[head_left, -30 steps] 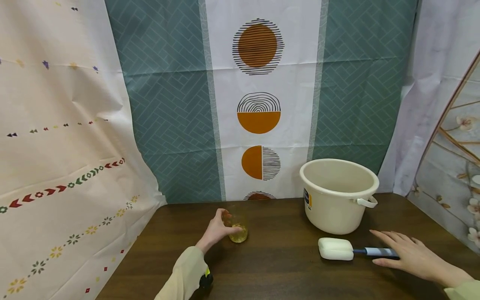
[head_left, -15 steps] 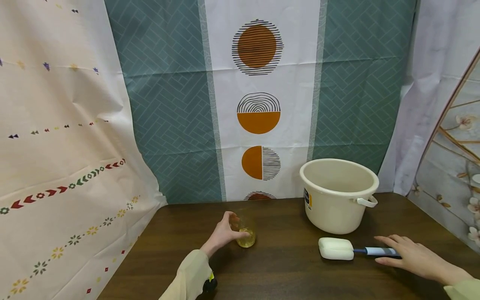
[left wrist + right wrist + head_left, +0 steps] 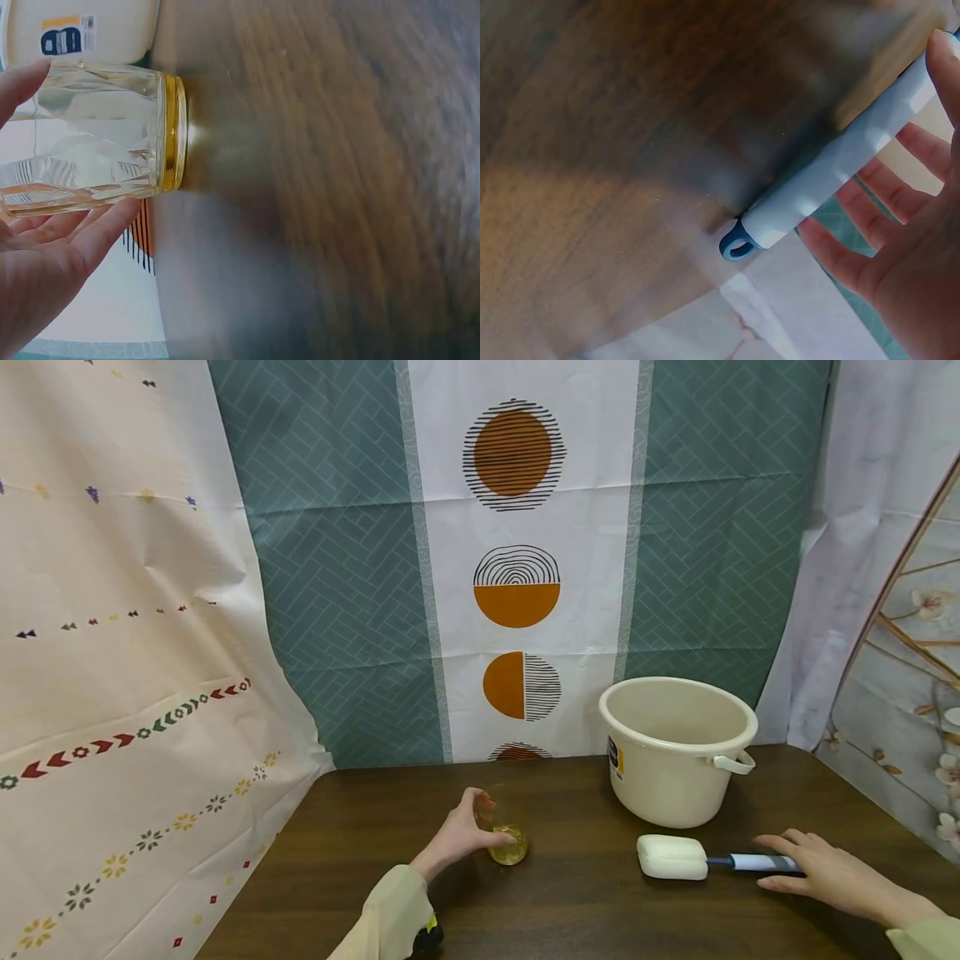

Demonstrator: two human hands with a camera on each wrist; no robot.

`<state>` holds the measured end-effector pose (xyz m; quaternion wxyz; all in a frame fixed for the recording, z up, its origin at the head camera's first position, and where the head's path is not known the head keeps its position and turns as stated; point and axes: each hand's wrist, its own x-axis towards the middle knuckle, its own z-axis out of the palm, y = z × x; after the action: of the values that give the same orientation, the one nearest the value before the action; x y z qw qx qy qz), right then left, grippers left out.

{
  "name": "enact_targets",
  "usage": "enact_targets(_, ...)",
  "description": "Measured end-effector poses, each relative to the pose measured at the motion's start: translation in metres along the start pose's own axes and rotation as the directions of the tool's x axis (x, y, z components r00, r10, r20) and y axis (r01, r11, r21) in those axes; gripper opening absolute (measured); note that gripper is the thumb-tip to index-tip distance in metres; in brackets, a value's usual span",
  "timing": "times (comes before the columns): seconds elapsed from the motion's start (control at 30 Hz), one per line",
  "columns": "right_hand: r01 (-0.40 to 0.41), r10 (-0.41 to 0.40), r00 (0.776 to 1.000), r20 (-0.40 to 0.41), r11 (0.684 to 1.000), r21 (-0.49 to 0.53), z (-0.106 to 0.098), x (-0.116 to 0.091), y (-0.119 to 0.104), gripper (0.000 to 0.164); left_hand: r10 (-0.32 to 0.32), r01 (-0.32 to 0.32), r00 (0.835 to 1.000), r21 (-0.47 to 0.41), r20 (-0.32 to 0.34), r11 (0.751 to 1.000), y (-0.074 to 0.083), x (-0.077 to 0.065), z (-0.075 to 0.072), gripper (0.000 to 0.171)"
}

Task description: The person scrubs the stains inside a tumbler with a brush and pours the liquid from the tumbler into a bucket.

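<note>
My left hand grips a clear, yellow-tinted drinking glass from its left side, thumb in front and fingers behind. In the left wrist view the glass shows faceted walls and a golden base; I cannot tell whether that base touches the table. A sponge brush with a white head and pale blue handle lies on the table to the right. Over the handle is my right hand, its fingers loosely extended along one side and the thumb near the other; the fingers do not close round it.
A cream plastic bucket with a white side handle stands behind the brush. The brown wooden table ends at hanging cloths at the back and on both sides.
My left hand has moved right and slightly nearer with the glass. My right hand has shifted slightly down and right over the brush handle, its fingers drawn in a little. The bucket and brush stay put.
</note>
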<state>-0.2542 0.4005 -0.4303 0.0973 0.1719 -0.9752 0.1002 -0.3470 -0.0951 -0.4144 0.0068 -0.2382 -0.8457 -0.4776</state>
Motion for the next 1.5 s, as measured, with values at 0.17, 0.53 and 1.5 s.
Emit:
enact_targets(0.17,0.001,-0.001,1.000,0.012,1.000,0.007,0.000,0.001,0.001,0.059,0.004,-0.004,1.000,-0.005,0.018,1.000,0.003,0.000,0.004,0.071)
enact_targets(0.53,0.076,-0.076,0.997,-0.028,0.997,0.001,0.003,0.003,0.004,0.053,0.016,-0.014,0.999,-0.026,0.049,1.000,0.013,-0.002,0.013,0.069)
enact_targets(1.5,0.282,-0.283,0.953,-0.109,0.959,-0.024,0.010,0.005,0.019,0.029,0.061,-0.048,0.978,-0.073,0.197,0.996,0.021,0.009,0.031,0.065)
